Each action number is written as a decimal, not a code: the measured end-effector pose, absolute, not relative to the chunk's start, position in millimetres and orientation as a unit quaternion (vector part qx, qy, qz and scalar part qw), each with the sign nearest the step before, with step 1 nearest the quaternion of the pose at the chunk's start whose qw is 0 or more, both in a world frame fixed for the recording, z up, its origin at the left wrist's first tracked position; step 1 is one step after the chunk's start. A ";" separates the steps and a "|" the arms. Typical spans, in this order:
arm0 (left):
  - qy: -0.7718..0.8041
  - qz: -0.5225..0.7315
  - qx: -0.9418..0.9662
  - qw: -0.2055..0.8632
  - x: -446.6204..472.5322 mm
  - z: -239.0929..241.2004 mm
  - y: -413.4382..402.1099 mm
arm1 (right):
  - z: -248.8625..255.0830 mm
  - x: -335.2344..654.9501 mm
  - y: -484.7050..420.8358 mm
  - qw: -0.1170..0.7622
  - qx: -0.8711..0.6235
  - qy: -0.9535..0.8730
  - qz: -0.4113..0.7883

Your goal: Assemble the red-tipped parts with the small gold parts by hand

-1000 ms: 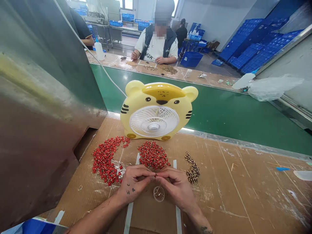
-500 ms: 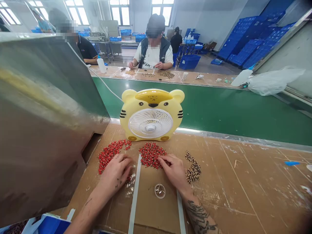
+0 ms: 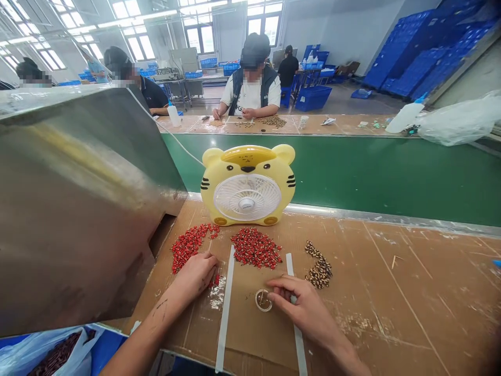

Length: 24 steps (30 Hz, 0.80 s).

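Note:
My left hand (image 3: 200, 270) rests on the cardboard-covered table with its fingers curled down and their tips hidden. It lies at the near edge of the left heap of small red pieces (image 3: 188, 248), and a few more red pieces (image 3: 214, 282) show beside it. My right hand (image 3: 299, 300) is beside a small round clear dish (image 3: 263, 308), thumb and fingers apart at its right rim. A thin stick stands or leans in the dish. Beyond it lies a second heap of red pieces with pale tips (image 3: 256, 248). Black-and-gold pieces (image 3: 319, 269) lie to the right.
A yellow animal-faced fan (image 3: 248, 183) stands behind the heaps. At left rises a large metal housing (image 3: 86, 209). White tape strips (image 3: 226, 318) flank the dish. Beyond the green belt (image 3: 371, 167) a co-worker (image 3: 252, 86) sits handling small pieces. A plastic bag (image 3: 50, 355) lies low left.
My right hand has moved from the middle red heap back toward me, to the clear dish. My left hand stays by the left heap. The whole view has shifted slightly.

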<state>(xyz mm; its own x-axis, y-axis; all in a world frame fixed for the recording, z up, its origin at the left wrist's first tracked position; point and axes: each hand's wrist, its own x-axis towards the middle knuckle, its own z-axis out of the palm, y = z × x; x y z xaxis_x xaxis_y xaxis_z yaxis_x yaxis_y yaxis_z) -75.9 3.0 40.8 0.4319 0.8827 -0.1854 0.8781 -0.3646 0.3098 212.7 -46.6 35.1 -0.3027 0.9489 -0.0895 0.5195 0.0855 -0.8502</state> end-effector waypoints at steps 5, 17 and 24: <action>0.506 -0.058 0.851 0.127 -76.3 44.1 3.8 | 30.8 201.7 -43.5 0.250 -0.520 -0.710 0.403; 0.507 0.004 0.838 0.199 -83.6 38.1 21.6 | 37.7 197.0 -29.1 0.228 -0.482 -0.753 0.386; 0.496 0.016 0.844 0.202 -82.1 38.9 21.9 | 37.5 213.5 -32.5 0.221 -0.365 -0.845 0.323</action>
<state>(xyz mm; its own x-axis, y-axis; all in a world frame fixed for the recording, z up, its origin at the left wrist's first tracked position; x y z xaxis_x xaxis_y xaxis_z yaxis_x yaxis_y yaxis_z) -82.1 21.9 38.9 0.5075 0.8439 -0.1738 0.8313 -0.4266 0.3562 213.5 -32.5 37.5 -0.6355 0.7598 0.1374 0.4745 0.5247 -0.7068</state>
